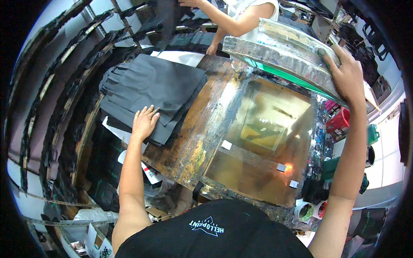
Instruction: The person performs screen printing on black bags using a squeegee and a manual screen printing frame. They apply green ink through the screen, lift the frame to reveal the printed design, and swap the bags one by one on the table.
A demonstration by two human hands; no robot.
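My left hand [146, 122] lies on the near right part of a stack of dark grey fabric pieces [150, 86], its fingers stretched out and spread. Up at the right, my right hand [346, 74] is closed around the edge of a raised, paint-stained screen printing frame [279, 53] with a green underside. Below the frame is a glossy, yellowish-brown printing board [228, 182] set in a stained wooden table [180, 161]. Small white tabs [226, 145] are stuck on the board. A dark printed shape and pale marks show on its far half, partly under glare.
A person in a white top [245, 21] stands across the table, one hand [211, 50] near its far edge. Dark-stained racks [64, 99] line the left. Tape rolls [304, 211] sit at the near right corner; a red container [338, 122] and a green one [373, 134] stand to the right.
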